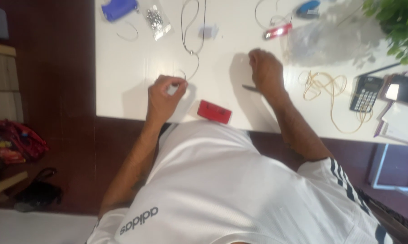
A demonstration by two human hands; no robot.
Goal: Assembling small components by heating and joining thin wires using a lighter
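A: While the left hand (165, 92) rests on the table (122, 72), what does it hold?
B: It is curled tight, pinching the end of a thin wire (192, 45). A red box (214, 111) lies just beside it.
A: And the right hand (266, 68)?
B: Closed too, gripping a slim dark tool (250, 88). Rubber bands (323, 86) lie near it, a calculator (365, 92) beyond them.

The person wears a white short-sleeved sports shirt (213, 180) of smooth, slightly shiny fabric. Dark stripes (344, 180) run along the shoulder and sleeve above the right hand's arm. A dark printed logo (138, 221) sits near the collar, on the side of the left arm. Both forearms are bare below the sleeves, and the left hand (165, 92) and right hand (266, 70) carry no gloves.
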